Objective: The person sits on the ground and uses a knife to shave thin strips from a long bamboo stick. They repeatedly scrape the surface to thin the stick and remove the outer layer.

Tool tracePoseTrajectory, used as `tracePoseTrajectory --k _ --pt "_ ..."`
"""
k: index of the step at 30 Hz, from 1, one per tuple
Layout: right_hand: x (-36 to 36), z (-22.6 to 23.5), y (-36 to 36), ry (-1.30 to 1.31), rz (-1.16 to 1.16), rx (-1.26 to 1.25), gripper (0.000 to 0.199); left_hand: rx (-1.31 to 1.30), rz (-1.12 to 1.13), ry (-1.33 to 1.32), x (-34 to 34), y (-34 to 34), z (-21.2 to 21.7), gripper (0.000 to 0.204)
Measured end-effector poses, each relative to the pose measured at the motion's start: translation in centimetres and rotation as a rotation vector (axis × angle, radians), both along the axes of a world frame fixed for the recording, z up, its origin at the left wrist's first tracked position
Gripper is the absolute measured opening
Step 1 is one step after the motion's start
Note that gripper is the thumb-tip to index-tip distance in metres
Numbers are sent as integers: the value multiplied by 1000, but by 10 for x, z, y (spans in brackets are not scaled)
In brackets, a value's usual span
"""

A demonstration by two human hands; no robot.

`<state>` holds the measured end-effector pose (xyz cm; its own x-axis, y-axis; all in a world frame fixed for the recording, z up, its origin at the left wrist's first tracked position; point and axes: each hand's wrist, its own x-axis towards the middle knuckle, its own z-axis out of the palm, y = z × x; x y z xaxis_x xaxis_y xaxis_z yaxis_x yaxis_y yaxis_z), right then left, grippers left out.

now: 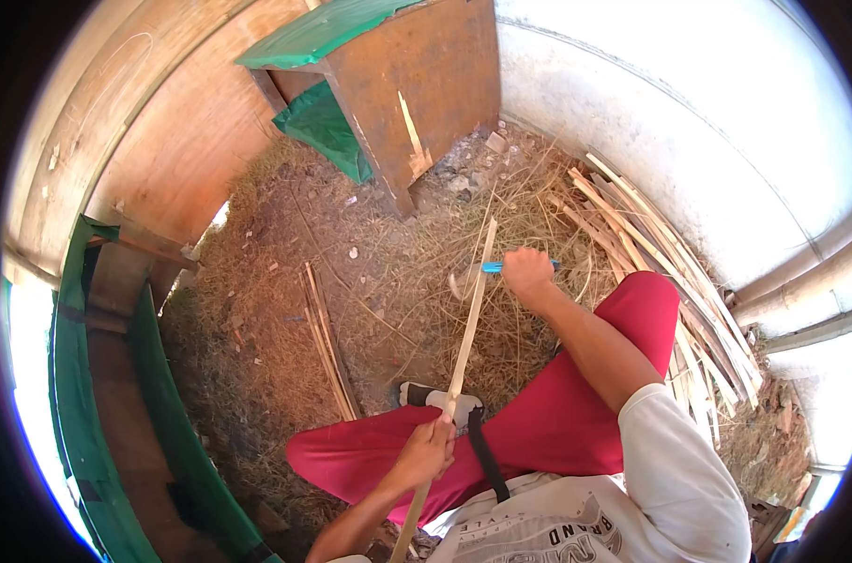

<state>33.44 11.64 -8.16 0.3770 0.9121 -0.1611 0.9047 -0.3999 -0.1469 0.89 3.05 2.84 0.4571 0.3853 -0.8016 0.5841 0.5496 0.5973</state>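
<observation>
A long pale strip, bamboo by its look [471, 324], slants from low beside my body up and away toward the middle of the floor. Around its near part my left hand [428, 452] is closed, just above my red-trousered leg. My right hand [527, 270] makes a fist on a blue-handled tool [493, 268], which looks like a knife. The tool lies across the strip close to its far end; its blade cannot be made out clearly. A light shoe [442, 402] shows under the strip.
Long split strips [665, 253] lie in a heap on the right. A few thin strips [327, 347] lie left of centre. Dry shavings [426, 253] cover much of the ground. A wooden cabinet [445, 70] with green covering stands ahead; a green-edged bench-like frame [102, 375] is at left.
</observation>
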Motion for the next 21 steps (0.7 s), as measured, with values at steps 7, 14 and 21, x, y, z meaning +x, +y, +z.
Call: tracePoseTrajectory --k 7,14,21 --pt "8 -17 -3 -7 -5 18 19 -63 7 -7 -54 -25 8 43" --pt "18 -42 0 -2 -71 -84 16 -213 42 116 -77 -31 42 42" --pt "36 -52 -14 -10 -177 -120 15 -112 52 311 -100 -37 84 43"
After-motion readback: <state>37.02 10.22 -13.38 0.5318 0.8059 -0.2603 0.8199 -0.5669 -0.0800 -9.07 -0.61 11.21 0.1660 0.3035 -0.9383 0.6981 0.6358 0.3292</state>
